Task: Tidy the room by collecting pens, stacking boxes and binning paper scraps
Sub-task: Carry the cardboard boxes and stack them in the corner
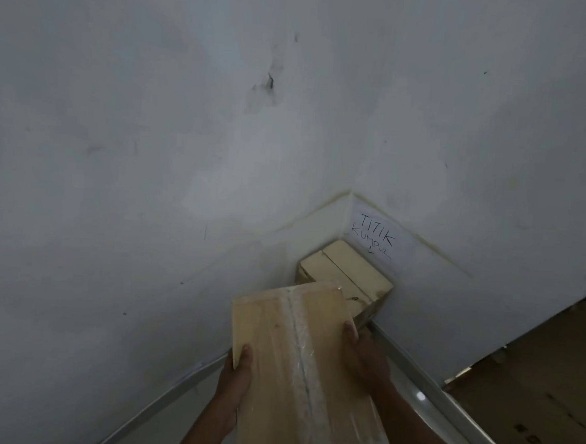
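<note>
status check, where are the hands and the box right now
Left hand and right hand grip the taped box by its sides. Held in the air near the corner box under the handwritten sign. Nothing in the way.

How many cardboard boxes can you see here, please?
2: one box held between both hands, one box on the floor in the corner under the sign. Others may be hidden.

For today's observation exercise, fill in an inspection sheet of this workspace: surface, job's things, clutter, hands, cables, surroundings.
Surface: pale floor in a wall corner.
Job's things: taped box held in the air; second box sits in the corner beyond it.
Clutter: brown cardboard at right.
Hands: left hand and right hand grip the taped box's sides.
Cables: nothing seen.
Surroundings: marked white walls; paper sign reading TITIK KUMPUL above the corner box.
</note>
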